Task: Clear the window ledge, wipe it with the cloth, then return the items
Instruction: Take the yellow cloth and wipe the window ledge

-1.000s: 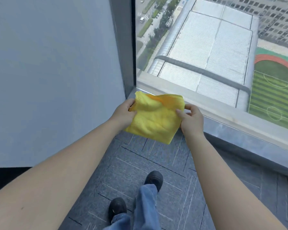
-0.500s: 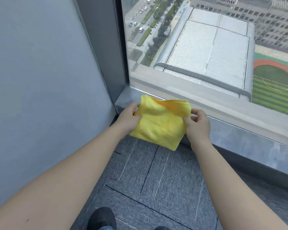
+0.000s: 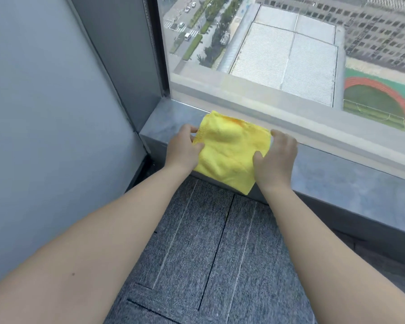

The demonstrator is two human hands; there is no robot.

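Observation:
A folded yellow cloth lies over the grey window ledge near its left end, its lower corner hanging past the ledge's front edge. My left hand pinches the cloth's left edge between thumb and fingers. My right hand grips the cloth's right edge, thumb on top of the fabric. No other items show on the visible part of the ledge.
A large window pane rises right behind the ledge, with a dark frame post at the left corner. A pale wall closes the left side. Grey carpet tiles cover the floor below.
Both hands moved the cloth forward and down onto the ledge; earlier it hung in the air in front of the ledge. My view has moved closer to the window.

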